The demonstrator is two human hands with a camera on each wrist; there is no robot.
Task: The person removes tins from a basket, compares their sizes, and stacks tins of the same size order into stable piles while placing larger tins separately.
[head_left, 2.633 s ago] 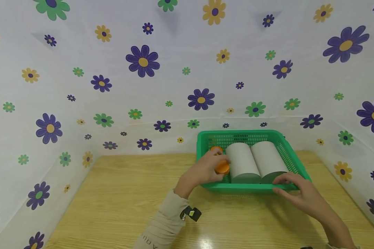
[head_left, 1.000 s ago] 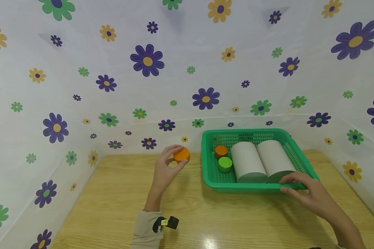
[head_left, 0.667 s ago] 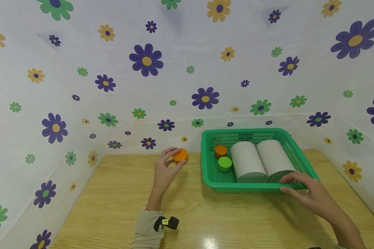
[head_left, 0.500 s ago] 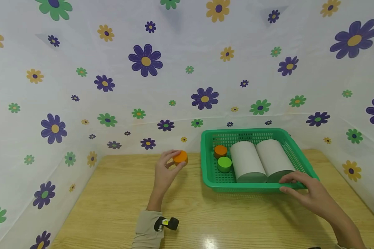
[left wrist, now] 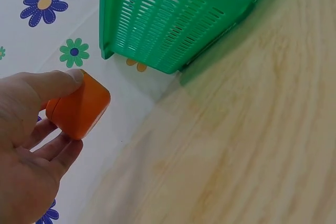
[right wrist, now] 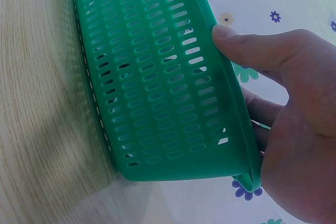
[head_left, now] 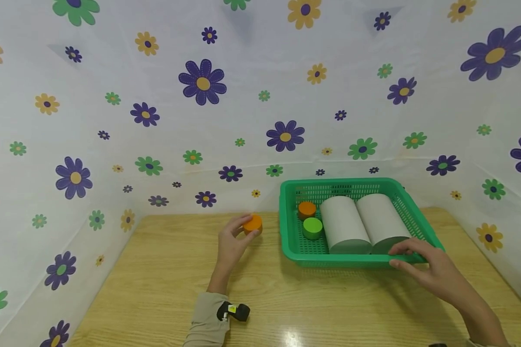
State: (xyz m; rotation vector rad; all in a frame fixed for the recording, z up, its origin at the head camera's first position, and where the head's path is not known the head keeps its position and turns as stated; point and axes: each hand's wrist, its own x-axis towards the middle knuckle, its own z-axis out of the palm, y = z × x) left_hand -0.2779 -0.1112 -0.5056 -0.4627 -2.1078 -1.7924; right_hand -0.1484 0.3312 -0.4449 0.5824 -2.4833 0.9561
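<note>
My left hand (head_left: 233,243) pinches a small orange cylinder (head_left: 253,225) between thumb and fingers, left of the green plastic basket (head_left: 338,260). In the left wrist view the orange cylinder (left wrist: 84,106) has rounded edges and appears tilted. Whether its underside touches the table cannot be told. My right hand (head_left: 431,272) grips the basket's front rim near the right corner. In the right wrist view its thumb lies on the outer wall (right wrist: 152,77) and the fingers reach over the rim. Inside the basket stand another orange cylinder (head_left: 307,209) and a light green one (head_left: 312,228).
Two large white cylinders (head_left: 345,224) lie side by side in the basket's middle and right. Below is a wood-grain table (head_left: 165,279). A white cloth with printed flowers (head_left: 243,111) stands behind and on both sides.
My left hand has lifted the orange cylinder out of the basket, carried it left, and lowered it somewhat over the last second. The right hand has kept its hold on the rim.
</note>
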